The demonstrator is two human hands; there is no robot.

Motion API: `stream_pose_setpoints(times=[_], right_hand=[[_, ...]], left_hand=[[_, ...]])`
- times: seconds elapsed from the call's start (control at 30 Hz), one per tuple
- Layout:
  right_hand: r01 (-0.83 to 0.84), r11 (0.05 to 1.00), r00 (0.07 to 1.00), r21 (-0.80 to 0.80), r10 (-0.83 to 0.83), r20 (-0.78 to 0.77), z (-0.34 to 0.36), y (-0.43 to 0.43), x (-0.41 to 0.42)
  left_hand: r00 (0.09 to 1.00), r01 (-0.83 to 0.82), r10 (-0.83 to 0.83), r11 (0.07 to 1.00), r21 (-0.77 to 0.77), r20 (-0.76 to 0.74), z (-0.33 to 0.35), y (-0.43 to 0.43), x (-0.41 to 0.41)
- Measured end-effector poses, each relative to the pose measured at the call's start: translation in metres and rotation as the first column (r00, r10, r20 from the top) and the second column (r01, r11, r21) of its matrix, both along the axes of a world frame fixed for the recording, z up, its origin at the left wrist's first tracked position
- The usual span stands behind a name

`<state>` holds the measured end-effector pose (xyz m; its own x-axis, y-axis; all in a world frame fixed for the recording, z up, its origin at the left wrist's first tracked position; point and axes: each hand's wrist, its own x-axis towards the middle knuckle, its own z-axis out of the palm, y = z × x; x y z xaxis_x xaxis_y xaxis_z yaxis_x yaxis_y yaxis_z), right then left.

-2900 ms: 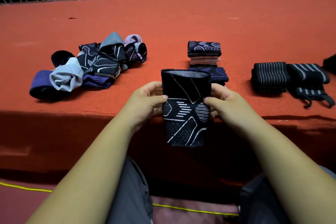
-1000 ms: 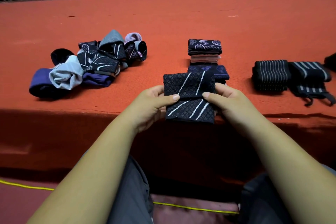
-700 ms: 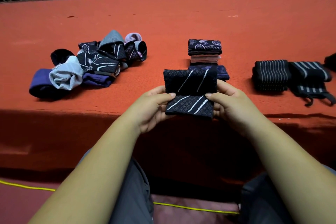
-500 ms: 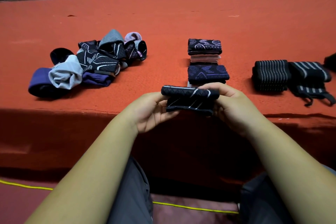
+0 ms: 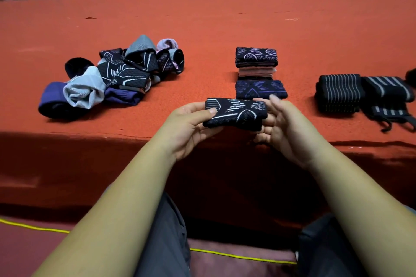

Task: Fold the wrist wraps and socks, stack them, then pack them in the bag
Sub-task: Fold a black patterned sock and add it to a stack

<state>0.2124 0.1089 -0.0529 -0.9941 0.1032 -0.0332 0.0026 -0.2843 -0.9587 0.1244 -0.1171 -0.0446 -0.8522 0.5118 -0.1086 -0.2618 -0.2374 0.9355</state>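
Over table [image 5: 225,29] edge, L hand [image 5: 186,126] pinches folded sock [image 5: 236,113]; R hand [image 5: 290,128] fingers [image 5: 269,122] blurred, part hidden, grip unclear.

Matt knitted folded sock [image 5: 235,113]; rough orange carpet-like tabletop [image 5: 225,20]; ribbed elastic wrist wraps [image 5: 338,93].

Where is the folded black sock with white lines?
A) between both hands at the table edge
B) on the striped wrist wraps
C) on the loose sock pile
A: the left hand pinches the folded black sock at one end; the right hand is at the other.
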Motion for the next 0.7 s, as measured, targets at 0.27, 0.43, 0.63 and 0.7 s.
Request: stream_pose_setpoints(times=[0.27,0.43,0.63,0.7], right_hand=[[0.288,0.942,0.947,0.175,-0.253,-0.197,-0.004,-0.007,0.0],[0.42,0.803,0.899,0.424,-0.305,-0.313,-0.005,-0.007,0.001],[0.511,0.763,0.855,0.396,-0.403,-0.327,0.001,-0.005,0.004],[0.525,0.763,0.845,0.378,-0.412,-0.342,0.007,-0.002,0.006]], left_hand=[[0.969,-0.223,0.211,0.97,-0.092,-0.128,-0.004,0.011,0.003],[0.892,-0.376,0.317,0.916,-0.139,-0.324,-0.009,0.023,0.003],[0.856,-0.344,0.257,0.931,-0.124,-0.449,-0.008,0.027,-0.001],[0.837,-0.33,0.237,0.937,-0.11,-0.493,-0.004,0.032,0.0]])
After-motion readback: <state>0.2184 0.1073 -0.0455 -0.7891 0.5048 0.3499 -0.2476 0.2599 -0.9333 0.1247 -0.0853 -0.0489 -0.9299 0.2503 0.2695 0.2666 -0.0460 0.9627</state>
